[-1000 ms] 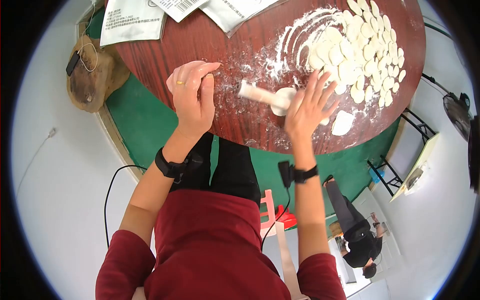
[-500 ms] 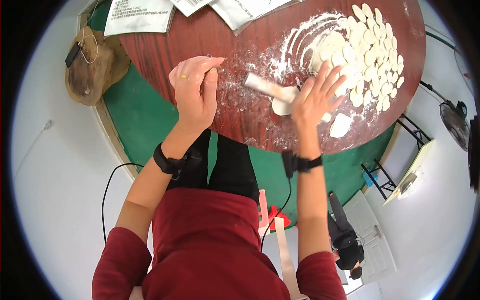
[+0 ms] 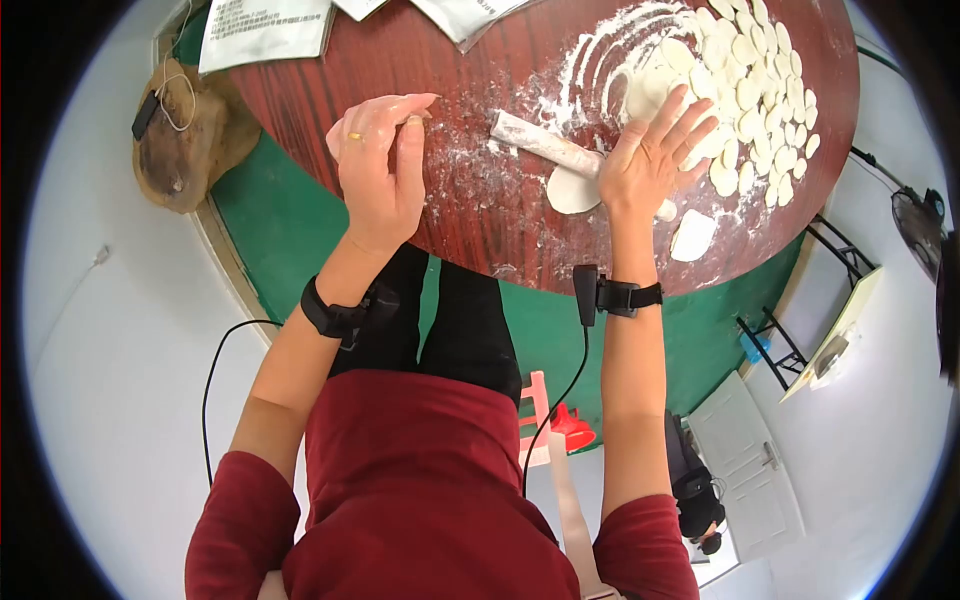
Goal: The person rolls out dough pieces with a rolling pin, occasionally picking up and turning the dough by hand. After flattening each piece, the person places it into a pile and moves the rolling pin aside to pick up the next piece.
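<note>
My right hand lies across a floury rolling pin, fingers spread and stretched out, covering part of it. Under the pin, just left of that hand, is a flat dough wrapper. A pale, squarish piece rests on the table to the right of the pin. My left hand hovers by the table's near left side, fingers curled together with the thumb close to their tips. Nothing shows in it. Many small dough discs spread beyond my right hand.
The round dark-red wooden table carries streaks of loose flour. Printed packets lie at its far left edge. A wooden stump stands on the green floor at left. Another person is behind, lower right.
My right hand has shifted slightly right along the rolling pin, and more of the wrapper shows below it. My left hand has drifted slightly left, still curled.
</note>
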The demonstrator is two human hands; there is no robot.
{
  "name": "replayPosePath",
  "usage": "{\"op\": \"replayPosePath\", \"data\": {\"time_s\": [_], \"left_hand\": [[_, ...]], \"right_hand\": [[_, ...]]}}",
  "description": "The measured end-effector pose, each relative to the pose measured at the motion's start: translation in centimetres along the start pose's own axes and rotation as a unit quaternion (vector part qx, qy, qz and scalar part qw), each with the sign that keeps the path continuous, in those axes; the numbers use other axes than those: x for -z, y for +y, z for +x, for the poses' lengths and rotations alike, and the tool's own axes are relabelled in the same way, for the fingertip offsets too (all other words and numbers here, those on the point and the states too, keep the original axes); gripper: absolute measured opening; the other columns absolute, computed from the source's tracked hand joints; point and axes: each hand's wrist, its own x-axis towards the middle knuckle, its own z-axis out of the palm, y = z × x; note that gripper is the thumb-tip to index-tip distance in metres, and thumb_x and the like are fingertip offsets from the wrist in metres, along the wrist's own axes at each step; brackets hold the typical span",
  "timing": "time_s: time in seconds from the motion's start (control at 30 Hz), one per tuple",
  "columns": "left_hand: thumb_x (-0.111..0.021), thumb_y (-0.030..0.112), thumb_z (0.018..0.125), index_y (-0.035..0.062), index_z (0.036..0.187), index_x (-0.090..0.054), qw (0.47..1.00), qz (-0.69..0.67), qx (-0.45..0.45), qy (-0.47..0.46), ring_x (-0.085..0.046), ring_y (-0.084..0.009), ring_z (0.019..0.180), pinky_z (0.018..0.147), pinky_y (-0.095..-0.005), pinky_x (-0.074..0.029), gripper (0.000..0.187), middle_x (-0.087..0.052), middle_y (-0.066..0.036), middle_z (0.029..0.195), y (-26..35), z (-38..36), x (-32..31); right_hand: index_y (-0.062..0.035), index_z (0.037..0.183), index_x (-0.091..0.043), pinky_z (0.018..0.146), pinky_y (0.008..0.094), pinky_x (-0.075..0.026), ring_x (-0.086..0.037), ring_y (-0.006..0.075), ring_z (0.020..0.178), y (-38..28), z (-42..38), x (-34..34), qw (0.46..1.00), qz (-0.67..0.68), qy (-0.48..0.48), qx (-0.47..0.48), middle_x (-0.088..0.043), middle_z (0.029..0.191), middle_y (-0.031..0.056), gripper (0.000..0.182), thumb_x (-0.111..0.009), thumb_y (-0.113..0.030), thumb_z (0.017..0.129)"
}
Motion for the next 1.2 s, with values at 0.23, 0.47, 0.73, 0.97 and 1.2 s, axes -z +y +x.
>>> {"op": "replayPosePath", "data": {"time_s": [0.23,0.47,0.73,0.97,1.2], "left_hand": [[-0.060,0.012,0.103,0.0084,0.115,-0.073,1.000,-0.003,0.009,-0.003,-0.066,-0.0234,0.099,0.097,-0.0385,-0.040,0.018,-0.074,-0.004,0.106,0.5,0.1,-0.2],[-0.065,0.009,0.099,0.0094,0.112,-0.074,1.000,-0.001,0.003,-0.023,-0.067,-0.0245,0.100,0.096,-0.0394,-0.042,0.016,-0.075,-0.005,0.105,0.6,0.2,0.0],[-0.074,0.012,0.092,0.0128,0.107,-0.074,0.997,-0.004,-0.027,-0.070,-0.066,-0.0268,0.098,0.093,-0.0420,-0.043,0.015,-0.073,-0.002,0.100,3.3,0.3,-2.1],[-0.078,0.016,0.090,0.0107,0.114,-0.074,0.981,-0.023,-0.048,-0.188,-0.063,-0.0310,0.109,0.095,-0.0457,-0.045,0.025,-0.068,-0.008,0.112,5.9,-0.1,-8.3],[-0.079,0.016,0.087,0.0080,0.106,-0.070,0.949,0.078,-0.005,-0.307,-0.060,-0.0348,0.108,0.095,-0.0486,-0.045,0.022,-0.066,-0.011,0.106,7.7,1.2,-12.0]], "right_hand": [[-0.0128,0.162,-0.040,0.121,0.0646,-0.017,-0.029,0.0402,0.154,1.0,0.7,-0.2,0.995,0.053,0.083,0.021,-0.036,0.163,0.0235,0.060,-0.030,-0.045,0.112],[-0.0121,0.108,-0.072,0.097,0.0449,-0.037,-0.059,0.0267,0.104,2.2,0.0,3.7,0.986,0.098,0.007,0.138,-0.068,0.102,0.0038,0.036,-0.081,-0.038,0.085],[-0.0129,0.107,-0.071,0.098,0.0440,-0.035,-0.060,0.0261,0.105,2.8,-1.6,3.9,0.974,0.088,-0.072,0.194,-0.068,0.104,0.0031,0.041,-0.084,-0.043,0.081],[-0.0013,0.111,-0.067,0.093,0.0433,-0.045,-0.058,0.0345,0.103,5.0,-1.6,6.0,0.976,0.212,-0.022,0.036,-0.065,0.106,0.0136,0.026,-0.073,-0.023,0.097],[-0.0001,0.113,-0.065,0.091,0.0433,-0.046,-0.057,0.0340,0.101,6.9,-3.3,7.4,0.971,0.239,0.008,-0.019,-0.063,0.105,0.0145,0.028,-0.067,-0.026,0.103]]}}
